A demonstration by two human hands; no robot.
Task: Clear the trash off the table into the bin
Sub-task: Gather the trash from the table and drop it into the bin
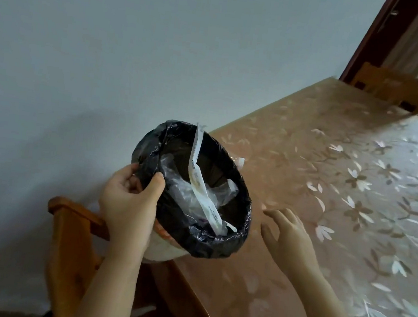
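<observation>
Nearly done, by the look of it: the left hand (130, 201) grips the black-lined rim of the one bin (163, 249), held tilted at the bench (332, 159) edge, and inside, just past its thumb, lie one long white strip (200, 183) and what looks like one crumpled wad of clear plastic (185, 192). The right hand (287, 235) hovers open, fingers spread, just beside the bin above the bench — holding nothing. Beyond the bin's far rim shows one small pale scrap (240, 162) — perhaps the last piece left, though I cannot tell whether it lies on the bench or hangs from the rim.
</observation>
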